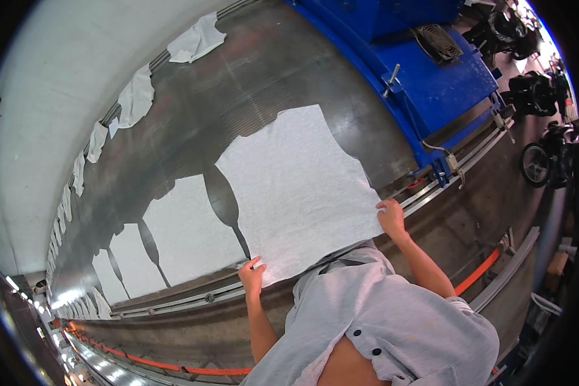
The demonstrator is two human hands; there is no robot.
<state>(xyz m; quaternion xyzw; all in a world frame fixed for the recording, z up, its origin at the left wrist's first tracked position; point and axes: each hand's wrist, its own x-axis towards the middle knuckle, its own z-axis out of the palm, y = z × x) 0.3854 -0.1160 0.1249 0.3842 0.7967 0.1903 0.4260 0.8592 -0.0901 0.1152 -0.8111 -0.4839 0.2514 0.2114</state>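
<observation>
A light grey-white fabric panel (299,193), cut like the front or back of a shirt, lies spread on the long dark table (341,128) in front of me. Its neck and shoulder end points away from me, and its straight hem is along the near edge. At the hem's left corner, my left hand (252,275) is closed with the cloth between thumb and fingers. My right hand (391,217) pinches the right corner beside the table's rail. The panel looks mostly flat.
More cut panels (186,222) lie in a row to the left. Several white cloth pieces (137,96) hang along the far edge. A blue machine frame (424,83) stands at the right end. A metal rail (206,297) edges the near side; motorbikes (543,157) stand far right.
</observation>
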